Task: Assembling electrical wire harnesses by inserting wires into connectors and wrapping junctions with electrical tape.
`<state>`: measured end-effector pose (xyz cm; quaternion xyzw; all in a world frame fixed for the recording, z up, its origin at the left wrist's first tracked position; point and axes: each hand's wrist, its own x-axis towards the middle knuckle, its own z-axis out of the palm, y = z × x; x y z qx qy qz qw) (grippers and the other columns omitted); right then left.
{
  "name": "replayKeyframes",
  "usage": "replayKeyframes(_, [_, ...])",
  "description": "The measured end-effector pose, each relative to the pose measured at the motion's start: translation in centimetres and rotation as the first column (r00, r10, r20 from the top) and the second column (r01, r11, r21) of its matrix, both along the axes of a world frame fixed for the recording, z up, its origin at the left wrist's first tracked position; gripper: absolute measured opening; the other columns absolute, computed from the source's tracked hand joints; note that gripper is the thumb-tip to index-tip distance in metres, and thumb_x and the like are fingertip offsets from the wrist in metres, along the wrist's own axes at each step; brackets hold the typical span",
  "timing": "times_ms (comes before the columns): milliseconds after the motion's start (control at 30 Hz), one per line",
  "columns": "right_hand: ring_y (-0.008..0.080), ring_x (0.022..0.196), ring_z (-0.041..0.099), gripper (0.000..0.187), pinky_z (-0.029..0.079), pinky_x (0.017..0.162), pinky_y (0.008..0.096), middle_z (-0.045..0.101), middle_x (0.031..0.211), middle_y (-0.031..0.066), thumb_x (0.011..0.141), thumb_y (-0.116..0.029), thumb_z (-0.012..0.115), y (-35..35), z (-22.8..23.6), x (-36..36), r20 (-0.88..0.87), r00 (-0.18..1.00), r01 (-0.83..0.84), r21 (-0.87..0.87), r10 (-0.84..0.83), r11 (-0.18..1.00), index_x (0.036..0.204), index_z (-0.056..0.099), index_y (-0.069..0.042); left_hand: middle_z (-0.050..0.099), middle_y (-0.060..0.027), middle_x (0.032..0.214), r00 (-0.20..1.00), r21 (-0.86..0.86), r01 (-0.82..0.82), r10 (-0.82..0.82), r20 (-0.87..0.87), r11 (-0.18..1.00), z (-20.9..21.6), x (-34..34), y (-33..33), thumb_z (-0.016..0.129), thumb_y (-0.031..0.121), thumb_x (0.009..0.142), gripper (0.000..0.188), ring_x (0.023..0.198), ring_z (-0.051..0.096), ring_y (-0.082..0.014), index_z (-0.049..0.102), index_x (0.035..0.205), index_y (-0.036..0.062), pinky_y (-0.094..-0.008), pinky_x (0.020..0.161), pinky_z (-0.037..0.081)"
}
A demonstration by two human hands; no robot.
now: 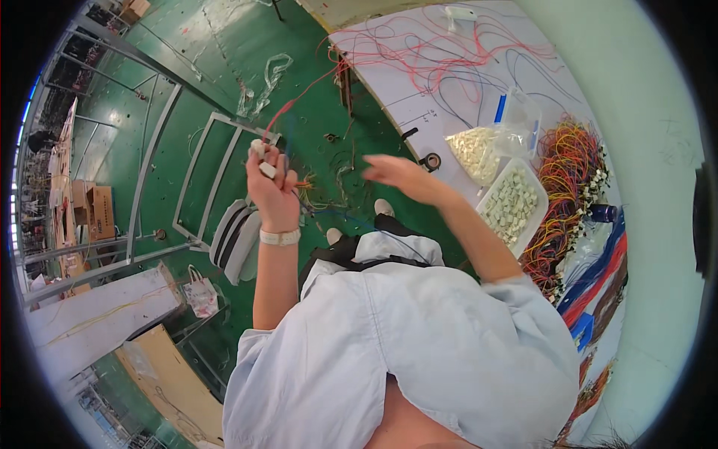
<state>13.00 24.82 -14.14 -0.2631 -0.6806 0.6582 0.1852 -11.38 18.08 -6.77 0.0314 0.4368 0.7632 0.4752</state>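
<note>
My left hand (274, 200) is raised left of the middle, its fingers curled around a small white plug connector (268, 170). From that hand a red wire (299, 98) runs up to the white table at the upper right. A dark blue wire (340, 212) trails from near the wrist across my lap. My right hand (402, 175) is near the table edge, slightly blurred, with fingers stretched out and nothing visible in them. Closest to it on the table is a roll of black tape (430, 162).
On the table (389, 67) lie tangled red wires (419, 56), a bag of cream connectors (474, 152), a white tray (544, 196) of pale connectors and a heap of coloured wire harnesses (561, 165). A metal frame (153, 153) stands on the green floor to my left, beside a chair (238, 243).
</note>
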Motion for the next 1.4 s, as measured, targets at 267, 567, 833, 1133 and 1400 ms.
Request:
replayKeyframes(267, [0.0227, 0.083, 0.065, 0.020, 0.053, 0.081, 0.0399, 0.065, 0.084, 0.0103, 0.091, -0.021, 0.054, 2.1, 4.2, -11.9, -0.050, 0.933, 0.183, -0.788, -0.357, 0.588, 0.078, 0.058, -0.006, 0.043, 0.0051, 0.070, 0.994, 0.105, 0.041, -0.029, -0.108, 0.994, -0.2, 1.4, -3.4, 0.042, 0.029, 0.095, 0.020, 0.047, 0.028, -0.0030, 0.046, 0.085, 0.0126, -0.0206, 0.037, 0.020])
replayKeyframes(567, [0.0109, 0.042, 0.021, 0.030, 0.017, 0.038, 0.0256, 0.027, 0.053, -0.0018, 0.090, -0.024, 0.042, 15.9, -5.7, 15.2, 0.071, 0.195, 0.740, -0.665, -0.978, 0.100, 0.063, 0.033, -0.013, 0.038, 0.0042, 0.065, 0.960, 0.031, 0.058, -0.047, -0.275, 0.998, -1.3, -4.4, -9.8, 0.044, 0.028, 0.095, 0.020, 0.044, 0.025, -0.0021, 0.050, 0.091, 0.0090, -0.0204, 0.034, 0.014])
replayKeyframes(833, [0.0113, 0.041, 0.031, 0.027, 0.022, 0.036, 0.0252, 0.032, 0.050, -0.0002, 0.089, -0.024, 0.043, 19.3, 5.1, 27.5, -0.349, -0.223, 0.935, -0.342, -0.910, -0.098, 0.066, 0.042, -0.010, 0.039, 0.0041, 0.063, 0.973, -0.027, 0.055, -0.060, -0.224, 0.998, -0.3, -4.7, -12.5, 0.044, 0.026, 0.095, 0.020, 0.044, 0.024, -0.0014, 0.052, 0.092, 0.0084, -0.0206, 0.034, 0.014])
replayKeyframes(1133, [0.0187, 0.096, 0.059, 0.021, 0.046, 0.081, 0.0327, 0.067, 0.101, 0.0105, 0.082, -0.004, 0.055, 4.5, 15.3, 3.8, -0.224, 0.949, 0.311, 0.551, -0.222, 0.774, 0.100, 0.064, -0.002, 0.041, 0.0033, 0.067, 0.806, -0.025, 0.369, -0.334, -0.488, 0.929, 1.0, -3.4, -12.4, 0.043, 0.020, 0.097, 0.019, 0.057, 0.037, -0.0020, 0.051, 0.098, 0.0019, -0.0284, 0.067, 0.056])
replayKeyframes(1400, [0.0214, 0.056, 0.051, 0.015, 0.041, 0.048, 0.0304, 0.050, 0.075, 0.0070, 0.081, -0.001, 0.063, -5.2, 17.2, -8.7, -0.034, 0.982, -0.088, 0.788, 0.187, 0.609, 0.096, 0.064, -0.004, 0.042, 0.0014, 0.064, 0.864, 0.218, 0.421, -0.316, -0.391, 0.881, 3.7, -1.4, -10.3, 0.042, 0.026, 0.093, 0.030, 0.052, 0.037, -0.0043, 0.048, 0.096, -0.0032, -0.0237, 0.047, 0.045])
